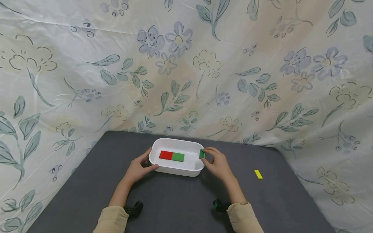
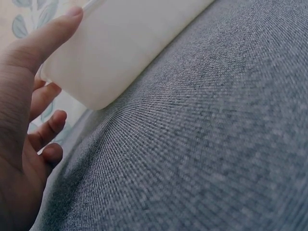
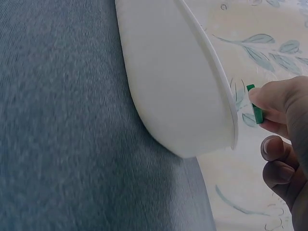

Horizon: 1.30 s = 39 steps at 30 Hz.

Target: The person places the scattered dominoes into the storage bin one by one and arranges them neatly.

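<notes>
A white oblong plastic container (image 1: 176, 171) stands on the grey cloth. My left hand (image 1: 138, 169) holds its left end, with the thumb at the near rim and the index finger around the far side. Inside the container, a red block (image 1: 165, 155) and a light green block (image 1: 178, 157) lie end to end on the bottom. At the right end, my right hand (image 1: 218, 164) pinches a small dark green block (image 3: 256, 108) between thumb and fingers. In the right wrist view that block is apart from the container wall, held above rim height.
A yellow block (image 1: 258, 174) lies on the grey cloth-covered table (image 1: 180, 204), to the right of my right hand. Behind the table hangs a floral curtain (image 1: 180, 71). Each wrist wears a dark strapped device.
</notes>
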Tool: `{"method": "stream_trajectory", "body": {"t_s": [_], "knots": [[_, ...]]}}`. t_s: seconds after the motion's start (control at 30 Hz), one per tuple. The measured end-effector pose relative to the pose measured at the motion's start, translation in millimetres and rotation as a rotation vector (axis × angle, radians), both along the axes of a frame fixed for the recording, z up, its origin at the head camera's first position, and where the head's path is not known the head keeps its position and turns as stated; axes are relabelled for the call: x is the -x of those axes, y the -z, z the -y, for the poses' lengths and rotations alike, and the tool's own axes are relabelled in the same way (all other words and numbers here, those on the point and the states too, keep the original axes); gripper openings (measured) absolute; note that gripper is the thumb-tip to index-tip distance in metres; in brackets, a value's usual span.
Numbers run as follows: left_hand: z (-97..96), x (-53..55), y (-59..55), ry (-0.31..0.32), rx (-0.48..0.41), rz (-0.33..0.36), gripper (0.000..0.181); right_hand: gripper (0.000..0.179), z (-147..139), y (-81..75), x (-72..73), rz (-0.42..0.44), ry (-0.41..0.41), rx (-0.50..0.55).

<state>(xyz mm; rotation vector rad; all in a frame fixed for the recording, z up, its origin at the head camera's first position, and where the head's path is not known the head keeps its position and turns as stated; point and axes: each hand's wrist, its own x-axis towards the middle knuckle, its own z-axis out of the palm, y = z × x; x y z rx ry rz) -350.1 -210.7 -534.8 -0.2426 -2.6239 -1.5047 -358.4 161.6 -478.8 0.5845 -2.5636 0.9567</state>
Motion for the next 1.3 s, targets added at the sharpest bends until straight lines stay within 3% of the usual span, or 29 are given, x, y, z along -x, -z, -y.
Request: {"method": "stream_trajectory", "body": {"t_s": [0.63, 1.07, 1.3], "knots": [[-0.8, -0.2, -0.9, -0.004, 0.0, 0.002, 0.099, 0.036, 23.0, -8.1, 11.6, -0.025, -0.015, 0.0], [-0.7, 1.2, 1.0, 0.002, 0.003, -0.001, 0.098, 0.035, 35.5, -3.2, 24.4, 0.065, -0.047, -0.015], [-1.3, 1.2, 0.2, 0.003, 0.006, -0.004, 0.098, 0.034, 39.2, -3.4, 25.7, 0.055, -0.037, -0.04]]}}
